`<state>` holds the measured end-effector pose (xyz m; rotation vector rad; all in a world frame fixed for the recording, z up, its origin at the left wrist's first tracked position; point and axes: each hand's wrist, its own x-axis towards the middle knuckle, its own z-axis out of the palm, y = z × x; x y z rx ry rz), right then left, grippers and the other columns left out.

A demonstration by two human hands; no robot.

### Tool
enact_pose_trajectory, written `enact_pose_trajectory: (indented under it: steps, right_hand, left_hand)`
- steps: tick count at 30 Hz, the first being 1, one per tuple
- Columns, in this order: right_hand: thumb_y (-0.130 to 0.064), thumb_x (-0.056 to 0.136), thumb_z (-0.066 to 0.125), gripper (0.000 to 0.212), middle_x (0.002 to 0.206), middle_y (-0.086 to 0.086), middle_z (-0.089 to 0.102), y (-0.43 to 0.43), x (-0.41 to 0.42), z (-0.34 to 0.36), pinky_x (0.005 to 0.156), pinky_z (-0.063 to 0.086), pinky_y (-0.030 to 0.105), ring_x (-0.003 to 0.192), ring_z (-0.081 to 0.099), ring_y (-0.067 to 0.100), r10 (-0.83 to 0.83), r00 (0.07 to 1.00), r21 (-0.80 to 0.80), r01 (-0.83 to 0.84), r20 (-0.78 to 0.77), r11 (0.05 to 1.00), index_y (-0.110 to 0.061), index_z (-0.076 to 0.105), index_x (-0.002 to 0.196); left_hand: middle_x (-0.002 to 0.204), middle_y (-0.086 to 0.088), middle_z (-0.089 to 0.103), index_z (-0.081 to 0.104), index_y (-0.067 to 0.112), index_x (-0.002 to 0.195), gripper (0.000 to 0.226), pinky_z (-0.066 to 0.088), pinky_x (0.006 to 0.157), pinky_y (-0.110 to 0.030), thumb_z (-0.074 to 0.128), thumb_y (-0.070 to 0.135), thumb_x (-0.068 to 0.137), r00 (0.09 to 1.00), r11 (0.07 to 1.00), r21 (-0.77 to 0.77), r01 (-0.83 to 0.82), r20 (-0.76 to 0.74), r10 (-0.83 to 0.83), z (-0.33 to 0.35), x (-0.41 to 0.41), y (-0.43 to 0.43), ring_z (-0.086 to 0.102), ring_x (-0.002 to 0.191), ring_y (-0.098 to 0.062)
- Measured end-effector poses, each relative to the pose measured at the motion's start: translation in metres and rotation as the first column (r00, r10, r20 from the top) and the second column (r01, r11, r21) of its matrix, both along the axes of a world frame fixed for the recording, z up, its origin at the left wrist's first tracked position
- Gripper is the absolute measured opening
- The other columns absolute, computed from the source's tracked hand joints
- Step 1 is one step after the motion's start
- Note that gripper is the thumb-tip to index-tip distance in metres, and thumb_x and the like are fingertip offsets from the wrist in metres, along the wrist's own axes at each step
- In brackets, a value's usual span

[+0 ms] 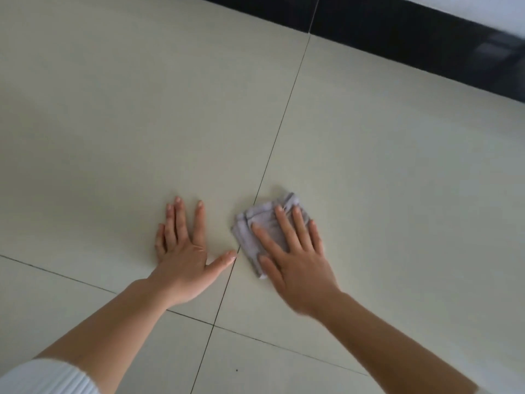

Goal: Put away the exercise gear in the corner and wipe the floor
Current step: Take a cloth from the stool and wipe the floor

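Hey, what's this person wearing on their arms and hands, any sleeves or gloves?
The left hand and right hand are bare, with no gloves, rings or watch visible. A white ribbed sleeve shows only high up the left arm.

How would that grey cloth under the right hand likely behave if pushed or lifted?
Probably floppy: the grey cloth lies in soft, uneven folds, so lifting would likely unfold it. Pushed by the flat right hand, it should slide easily on the glossy floor, perhaps bunching.

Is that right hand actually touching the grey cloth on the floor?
Touching. The head view shows the right hand lying flat on the grey cloth, straight fingers spread across it, pressing it onto the tiled floor.
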<state>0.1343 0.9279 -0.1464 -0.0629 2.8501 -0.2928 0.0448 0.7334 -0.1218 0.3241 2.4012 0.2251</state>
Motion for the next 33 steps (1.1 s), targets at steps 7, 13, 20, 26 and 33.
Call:
enact_pose_trajectory:
  steps: [7, 13, 20, 26, 33]
  right_hand:
    - [-0.059, 0.097, 0.007, 0.055, 0.161, 0.003, 0.001, 0.04, -0.003, 0.004, 0.119, 0.001, 0.047, 0.148, -0.002, 0.029, -0.089, 0.996, 0.049, 0.089, 0.005, 0.995, -0.045, 0.002, 0.15]
    - [-0.056, 0.098, 0.018, 0.06, 0.159, 0.011, -0.015, 0.083, -0.145, -0.001, 0.116, -0.012, 0.045, 0.146, -0.016, 0.032, -0.555, 0.831, 0.01, 0.555, 0.032, 0.832, -0.04, -0.005, 0.151]
    - [-0.054, 0.099, 0.016, 0.058, 0.157, 0.009, -0.026, 0.049, -0.22, 0.004, 0.115, -0.015, 0.049, 0.142, -0.026, 0.035, -0.369, 0.923, 0.013, 0.37, 0.113, 0.929, -0.043, -0.011, 0.149]
    - [-0.052, 0.099, 0.012, 0.054, 0.157, 0.004, -0.026, -0.002, -0.138, 0.001, 0.117, -0.013, 0.046, 0.143, -0.026, 0.029, -0.117, 0.99, -0.013, 0.119, 0.079, 0.993, -0.045, -0.012, 0.147]
    - [-0.059, 0.091, -0.001, 0.054, 0.156, 0.0, -0.027, -0.02, -0.015, 0.006, 0.113, -0.018, 0.035, 0.142, -0.028, 0.024, -0.165, 0.983, 0.015, 0.165, 0.077, 0.986, -0.05, -0.021, 0.141]
  left_hand:
    - [0.137, -0.006, -0.053, -0.044, 0.025, 0.13, 0.108, -0.018, 0.111, -0.043, 0.005, 0.085, 0.055, 1.0, 1.0, 0.015, 0.002, 0.028, -0.003, 0.005, 0.0, 0.002, -0.057, 0.116, -0.016]
    - [0.122, -0.001, -0.063, -0.049, 0.027, 0.125, 0.102, -0.019, 0.11, -0.041, 0.003, 0.083, 0.057, 1.0, 1.0, 0.013, 0.009, 0.024, -0.01, 0.0, 0.001, 0.001, -0.057, 0.118, -0.017]
    - [0.121, -0.001, -0.063, -0.049, 0.025, 0.123, 0.103, -0.017, 0.11, -0.041, 0.003, 0.083, 0.056, 1.0, 1.0, 0.017, 0.0, -0.003, 0.0, -0.007, -0.004, -0.001, -0.06, 0.113, -0.016]
    - [0.143, -0.011, -0.046, -0.04, 0.023, 0.135, 0.112, -0.015, 0.112, -0.043, 0.013, 0.085, 0.059, 1.0, 1.0, 0.01, -0.023, -0.017, 0.023, -0.007, -0.003, 0.0, -0.048, 0.126, -0.018]
    - [0.144, -0.011, -0.044, -0.03, 0.024, 0.142, 0.124, -0.018, 0.112, -0.041, 0.062, 0.067, 0.07, 1.0, 0.996, 0.087, 0.001, -0.014, 0.0, 0.002, -0.005, -0.007, -0.043, 0.132, -0.022]
